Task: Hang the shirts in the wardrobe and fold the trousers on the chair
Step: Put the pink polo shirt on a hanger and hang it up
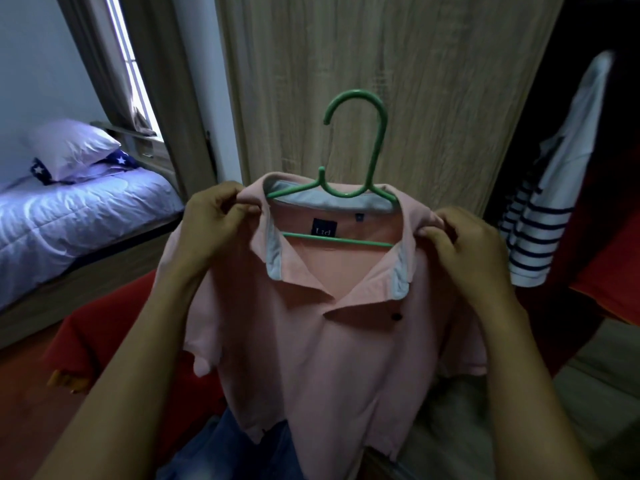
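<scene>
A pink polo shirt [322, 358] with a pale grey collar lining hangs on a green plastic hanger [360, 147] that I hold up in front of the wooden wardrobe door [433, 81]. My left hand [214, 223] pinches the shirt's left shoulder by the collar. My right hand [467, 244] pinches the right shoulder. The hanger's hook points up, free of any rail. Blue denim trousers [221, 448] lie below the shirt at the bottom of the view.
A white shirt with navy stripes [540, 216] hangs in the dark open wardrobe at right. A bed [79, 220] with a pillow [72, 147] stands at left under a window. Something red [104, 344] sits low behind the shirt.
</scene>
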Demonstrator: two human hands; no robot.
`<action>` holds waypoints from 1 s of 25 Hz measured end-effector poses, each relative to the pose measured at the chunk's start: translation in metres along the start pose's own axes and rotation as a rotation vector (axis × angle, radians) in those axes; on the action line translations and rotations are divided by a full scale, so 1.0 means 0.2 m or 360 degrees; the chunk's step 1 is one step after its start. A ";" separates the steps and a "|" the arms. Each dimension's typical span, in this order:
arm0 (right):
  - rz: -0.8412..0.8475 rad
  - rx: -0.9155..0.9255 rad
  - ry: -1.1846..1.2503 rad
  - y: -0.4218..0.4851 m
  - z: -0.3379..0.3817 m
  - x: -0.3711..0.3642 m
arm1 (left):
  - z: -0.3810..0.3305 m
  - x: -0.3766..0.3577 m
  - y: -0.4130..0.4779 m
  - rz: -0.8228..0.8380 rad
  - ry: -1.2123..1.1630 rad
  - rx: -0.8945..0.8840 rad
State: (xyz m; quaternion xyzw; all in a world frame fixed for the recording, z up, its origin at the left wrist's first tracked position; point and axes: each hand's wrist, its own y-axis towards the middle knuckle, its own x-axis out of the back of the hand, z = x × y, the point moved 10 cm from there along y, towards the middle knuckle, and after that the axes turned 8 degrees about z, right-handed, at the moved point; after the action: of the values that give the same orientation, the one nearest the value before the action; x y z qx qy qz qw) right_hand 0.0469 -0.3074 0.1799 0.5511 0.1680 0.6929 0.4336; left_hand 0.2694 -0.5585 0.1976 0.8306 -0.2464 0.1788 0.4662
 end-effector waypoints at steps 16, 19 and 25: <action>-0.0356 -0.0088 -0.0427 -0.16 0.07 0.36 | -0.02 -0.20 0.04 0.0672 0.0142 -0.0084; -0.0358 -0.0249 -0.0479 -0.29 0.00 0.43 | -0.20 -0.35 0.03 0.0798 -0.0021 -0.0221; -0.0285 -0.0608 -0.0565 -0.67 -0.16 0.62 | -0.31 -0.72 -0.10 0.1136 -0.0599 -0.0077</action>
State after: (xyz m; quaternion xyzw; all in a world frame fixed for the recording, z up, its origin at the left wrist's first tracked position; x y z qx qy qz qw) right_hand 0.0714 -0.1258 0.1504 0.5551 0.0037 0.5634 0.6119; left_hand 0.1590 -0.4619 0.1396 0.6999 -0.6046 0.1683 0.3410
